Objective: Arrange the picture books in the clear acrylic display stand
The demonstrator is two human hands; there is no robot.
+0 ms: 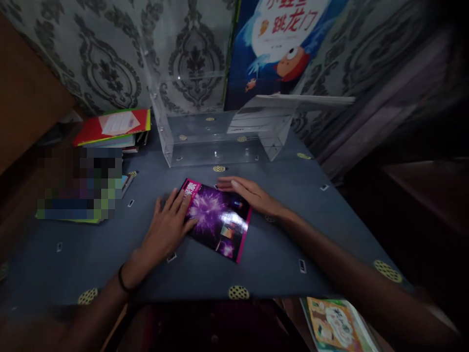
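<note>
Flatly, the bare left hand [167, 221] rests, fingers apart, on a glossy purple-and-black book [208, 211] on the blue patterned tabletop [205, 281]; the right hand [253, 193], fingers together, is at the book's upper-right edge.

I see a damask-patterned wall [110, 73] beyond the fingers [179, 199]. Beneath them lies a blue-covered table [274, 269], in dim light.

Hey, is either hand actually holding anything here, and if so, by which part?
Nothing looks gripped: the left hand lies flat over the left edge of the purple book, and the right hand is open at its upper right corner.
</note>
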